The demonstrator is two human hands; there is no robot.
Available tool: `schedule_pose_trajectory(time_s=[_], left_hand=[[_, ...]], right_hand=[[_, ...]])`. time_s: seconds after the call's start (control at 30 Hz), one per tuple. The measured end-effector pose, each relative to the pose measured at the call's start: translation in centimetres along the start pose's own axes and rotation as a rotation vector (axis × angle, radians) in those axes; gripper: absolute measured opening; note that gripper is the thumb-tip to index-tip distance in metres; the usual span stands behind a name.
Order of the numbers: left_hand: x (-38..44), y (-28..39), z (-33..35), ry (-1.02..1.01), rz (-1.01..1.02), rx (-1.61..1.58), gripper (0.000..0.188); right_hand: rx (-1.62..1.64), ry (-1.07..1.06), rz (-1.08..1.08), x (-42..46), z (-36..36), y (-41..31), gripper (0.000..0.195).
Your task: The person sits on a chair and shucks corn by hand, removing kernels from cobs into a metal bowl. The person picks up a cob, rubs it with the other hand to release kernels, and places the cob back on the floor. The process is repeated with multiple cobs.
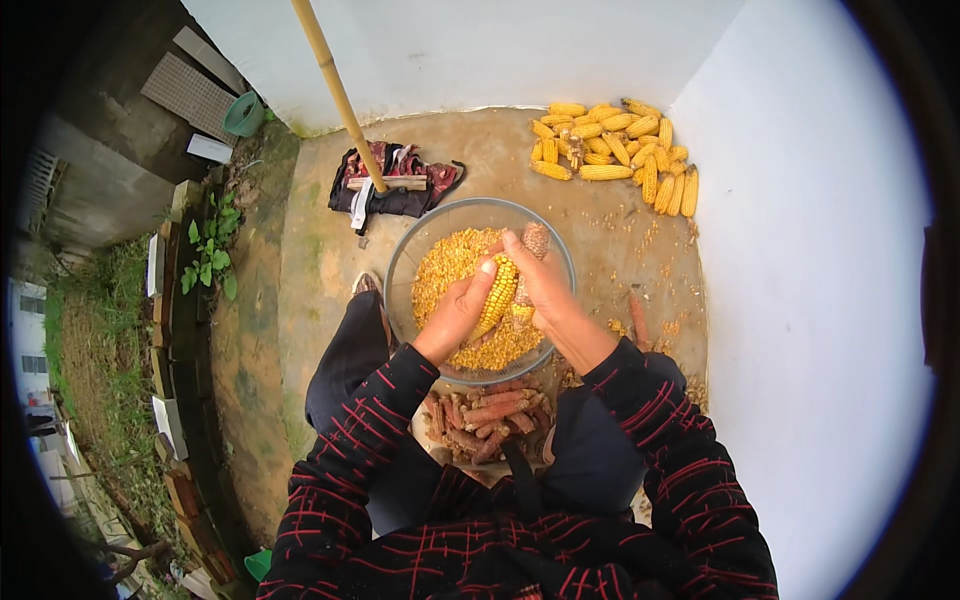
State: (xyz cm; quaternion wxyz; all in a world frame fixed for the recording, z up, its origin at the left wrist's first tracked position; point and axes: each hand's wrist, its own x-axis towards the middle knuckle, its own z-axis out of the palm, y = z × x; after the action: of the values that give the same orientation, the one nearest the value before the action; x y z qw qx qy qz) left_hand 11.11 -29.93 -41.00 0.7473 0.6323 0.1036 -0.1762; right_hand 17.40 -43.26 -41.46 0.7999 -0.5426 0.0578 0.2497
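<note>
My left hand [452,313] is wrapped around a yellow ear of corn [501,295], its thumb lying along the kernels. Beside it, my right hand [553,291] grips a mostly stripped corn cob [535,240] that still bears a few kernels near its lower end. The ear and the cob are close together; whether they touch is hidden by my fingers. Both hands are above a round, grey-rimmed sieve or basin [395,251] that holds loose yellow kernels [441,274]. Bare reddish cobs [496,411] are heaped between my legs, just below the rim.
Several yellow ears [604,142] are piled in the corner by the white walls [795,300]. A bamboo pole [330,71] rises from folded dark cloth [450,178]. One bare cob [638,319] and scattered kernels lie at right. A brick edging [161,322] runs along the left.
</note>
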Motion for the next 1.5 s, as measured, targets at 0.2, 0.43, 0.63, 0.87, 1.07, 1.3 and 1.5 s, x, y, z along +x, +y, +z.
schedule_pose_trajectory(time_s=[0.2,0.43,0.63,0.87,1.07,1.3,1.5], left_hand=[[-0.4,1.1,-0.2,-0.031,-0.116,-0.144,0.058],[0.5,-1.1,-0.1,0.177,0.251,0.437,0.060],[0.1,-0.5,0.0,0.136,0.069,0.113,0.065],[0.4,-1.6,0.3,0.282,0.223,0.496,0.060],[0.1,-0.9,-0.5,0.080,0.027,0.028,0.060],[0.3,-1.2,0.6,0.268,0.284,0.460,0.054],[0.9,-2.2,-0.7,0.183,0.230,0.367,0.055]], right_hand=[[0.174,-0.136,0.126,-0.3,0.1,-1.6,0.033],[-0.200,0.054,-0.018,-0.3,0.3,-0.4,0.034],[0.079,-0.093,0.140,0.0,-0.2,-1.1,0.034],[-0.164,0.086,-0.101,-0.7,1.1,0.4,0.028],[-0.112,0.044,0.045,-0.1,0.4,-0.5,0.029],[-0.095,0.060,0.036,-1.1,1.4,-0.9,0.030],[-0.355,0.130,-0.100,-0.4,0.8,-0.3,0.031]])
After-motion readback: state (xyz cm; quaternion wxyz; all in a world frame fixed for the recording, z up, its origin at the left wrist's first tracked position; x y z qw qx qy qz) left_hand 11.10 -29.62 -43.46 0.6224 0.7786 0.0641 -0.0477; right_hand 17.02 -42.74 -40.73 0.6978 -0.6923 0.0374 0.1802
